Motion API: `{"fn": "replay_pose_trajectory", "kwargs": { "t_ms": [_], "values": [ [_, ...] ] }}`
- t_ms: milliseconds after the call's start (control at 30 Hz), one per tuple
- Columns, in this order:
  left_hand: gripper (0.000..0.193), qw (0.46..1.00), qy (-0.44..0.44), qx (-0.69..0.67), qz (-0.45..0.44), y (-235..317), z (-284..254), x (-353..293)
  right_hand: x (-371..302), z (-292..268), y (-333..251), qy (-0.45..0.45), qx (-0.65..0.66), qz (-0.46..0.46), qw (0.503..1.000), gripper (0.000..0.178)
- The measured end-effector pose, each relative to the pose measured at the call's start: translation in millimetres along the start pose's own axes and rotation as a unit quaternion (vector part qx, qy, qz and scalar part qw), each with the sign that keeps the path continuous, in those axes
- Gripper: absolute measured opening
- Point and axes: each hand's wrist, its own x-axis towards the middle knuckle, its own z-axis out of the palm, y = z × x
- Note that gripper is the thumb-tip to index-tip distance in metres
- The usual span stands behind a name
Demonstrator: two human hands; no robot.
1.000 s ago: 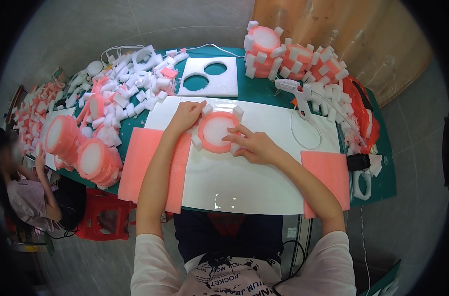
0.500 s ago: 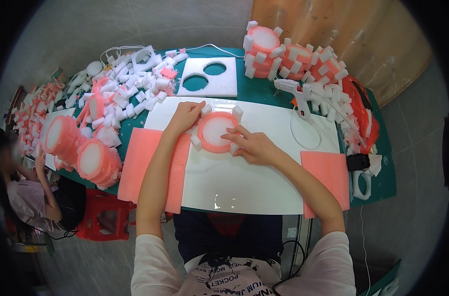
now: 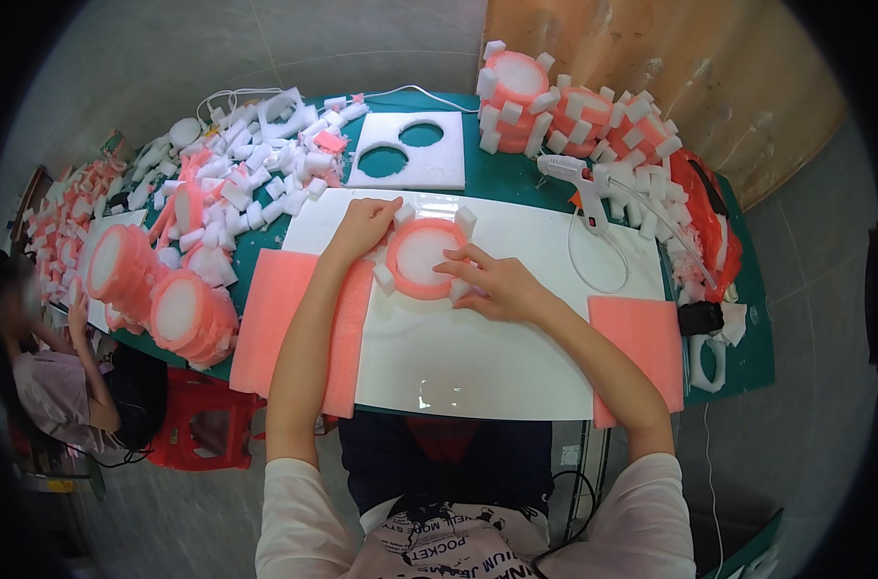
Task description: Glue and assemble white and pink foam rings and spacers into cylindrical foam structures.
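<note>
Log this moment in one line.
left hand: at far-left block of foam disc; right hand: at disc's right edge; glue gun: lying unheld

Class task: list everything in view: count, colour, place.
Disc: 1, pink and white, on board
Blocks: several, white, around disc
Board: 1, white, centre
Sheets: 2, pink, board's ends
Glue gun: 1, white, far right
Holed panel: 1, white, beyond board
Scraps: many, white and pink, left
Drums: several, pink and white, left, far right
Bag: 1, red, right
Table: 1, green, under board
Stool: 1, red, lower left
Plywood: 1, brown, far right
Co-worker: 1, pale top, left edge
Left hand: 1, bare, disc's left
Right hand: 1, bare, on disc
</note>
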Motion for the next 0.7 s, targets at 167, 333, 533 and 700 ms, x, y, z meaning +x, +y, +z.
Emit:
{"fn": "replay_pose_trajectory", "kwargs": {
  "t_ms": [167,333,533,700],
  "values": [
    [0.044,1.000,0.001,0.002,0.006,-1.5,0.0,0.7,0.3,1.8,1.1,0.014,-0.013,-0.016,1.000,0.052],
    [0.044,1.000,-0.001,0.006,0.009,-1.4,-0.5,0.6,0.8,0.4,-1.9,0.014,-0.028,-0.023,0.999,0.053],
    [0.046,1.000,-0.005,0.017,0.004,0.3,-1.2,0.9,0.6,1.3,-3.1,0.018,-0.043,-0.015,0.999,0.059],
    [0.045,1.000,-0.002,0.012,0.010,-2.1,-0.9,1.3,1.4,0.1,-1.3,0.012,-0.044,-0.023,0.999,0.059]
  ]
}}
